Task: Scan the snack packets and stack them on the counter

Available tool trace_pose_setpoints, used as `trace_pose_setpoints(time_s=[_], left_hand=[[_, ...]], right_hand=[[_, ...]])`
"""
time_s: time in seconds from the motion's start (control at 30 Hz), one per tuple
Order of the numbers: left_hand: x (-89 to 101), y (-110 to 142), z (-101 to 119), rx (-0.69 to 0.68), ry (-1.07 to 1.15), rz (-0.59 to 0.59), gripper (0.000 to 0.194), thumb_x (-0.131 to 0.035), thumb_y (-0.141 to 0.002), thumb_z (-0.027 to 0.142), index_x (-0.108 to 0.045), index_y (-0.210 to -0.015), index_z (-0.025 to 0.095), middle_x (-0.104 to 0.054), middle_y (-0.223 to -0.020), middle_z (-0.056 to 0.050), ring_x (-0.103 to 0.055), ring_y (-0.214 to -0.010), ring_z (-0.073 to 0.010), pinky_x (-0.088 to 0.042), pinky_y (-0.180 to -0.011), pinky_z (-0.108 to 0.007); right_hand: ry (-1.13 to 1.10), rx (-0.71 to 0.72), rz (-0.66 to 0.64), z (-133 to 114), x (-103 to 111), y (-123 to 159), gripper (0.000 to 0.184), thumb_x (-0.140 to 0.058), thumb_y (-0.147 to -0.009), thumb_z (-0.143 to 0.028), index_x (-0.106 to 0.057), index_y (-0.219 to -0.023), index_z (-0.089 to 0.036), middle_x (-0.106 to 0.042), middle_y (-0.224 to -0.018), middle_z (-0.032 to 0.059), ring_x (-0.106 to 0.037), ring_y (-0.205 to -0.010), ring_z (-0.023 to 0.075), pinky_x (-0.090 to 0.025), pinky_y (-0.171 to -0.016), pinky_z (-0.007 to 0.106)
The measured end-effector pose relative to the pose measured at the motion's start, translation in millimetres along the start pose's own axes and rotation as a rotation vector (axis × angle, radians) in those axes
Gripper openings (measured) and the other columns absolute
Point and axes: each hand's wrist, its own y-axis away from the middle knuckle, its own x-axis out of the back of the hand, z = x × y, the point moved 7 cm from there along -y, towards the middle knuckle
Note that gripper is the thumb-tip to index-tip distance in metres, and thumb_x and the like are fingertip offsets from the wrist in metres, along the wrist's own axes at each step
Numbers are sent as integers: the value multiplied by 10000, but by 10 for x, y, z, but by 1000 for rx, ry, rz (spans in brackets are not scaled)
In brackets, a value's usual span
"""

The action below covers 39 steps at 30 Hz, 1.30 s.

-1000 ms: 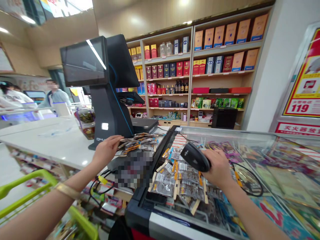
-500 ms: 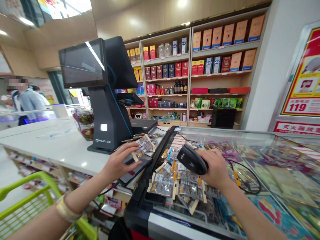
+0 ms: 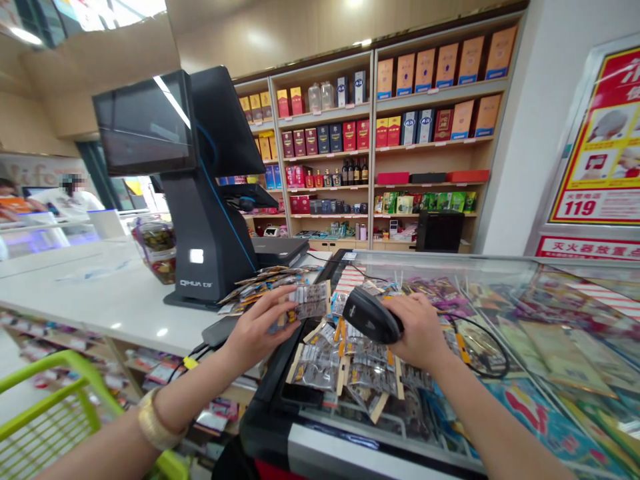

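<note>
Between its thumb and fingers, my left hand (image 3: pixel 265 323) grips a small clear packet (image 3: pixel 313 300) with a printed label and a tan top strip. My right hand (image 3: pixel 417 330) is wrapped round a black barcode scanner (image 3: pixel 370 315), whose head points left toward that packet. A short gap lies between scanner and packet. Behind my left hand, a pile of similar packets (image 3: pixel 265 283) sits on the white counter by the till. More such packets (image 3: pixel 320 365) lie on the glass top of the freezer, below the scanner.
A black till with two screens (image 3: pixel 215 220) stands on the white counter (image 3: pixel 90 280). To the right is a glass-topped freezer (image 3: pixel 500 270). The scanner's cable (image 3: pixel 506 353) loops over the glass. A green shopping cart (image 3: pixel 75 373) is at lower left. Boxed goods fill the shelves (image 3: pixel 373 153) behind.
My left hand has picked a packet from the pile by the till and carried it right, toward the scanner's head. My right hand keeps holding the scanner in nearly the same place.
</note>
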Motion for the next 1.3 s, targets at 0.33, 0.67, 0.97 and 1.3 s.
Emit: trace_pose_setpoints(time_s=[0.33,0.67,0.97,1.3], left_hand=[[-79,14,3,41,31,-28,244,-647,-828,144,-613,-1064,193,-631,-1255,-121,-621,-1148,-204,-547,-959,-327],[-335,-100,40,278,211,-20,191,-660,-812,208,-629,-1000,196,-647,-1214,-125,-623,-1134,-225,-530,-963,-391],[-1252,-300,119,388,458,-226,374,-607,-839,205,-581,-1211,228,-461,-1446,-156,-458,-1341,-264,-432,-1073,-443],[-1034,-16,-56,400,159,-383,615,-599,-854,291,-385,-1425,209,-257,-1533,-227,-401,-1359,-345,-343,-1105,-554]], right_hand=[[-28,-14,-8,-14,6,-15,248,-571,-681,-228,-614,-923,-190,-700,-836,41,-618,-771,194,-315,-744,330],[81,-115,180,174,137,57,172,-558,-740,-261,-595,-894,-194,-649,-774,41,-587,-746,205,-336,-732,335],[179,-98,201,327,120,145,202,-591,-770,-304,-581,-934,-186,-662,-794,56,-604,-751,220,-374,-740,343],[214,-32,206,394,96,214,217,-585,-773,-327,-594,-952,-205,-668,-803,66,-617,-748,235,-399,-743,346]])
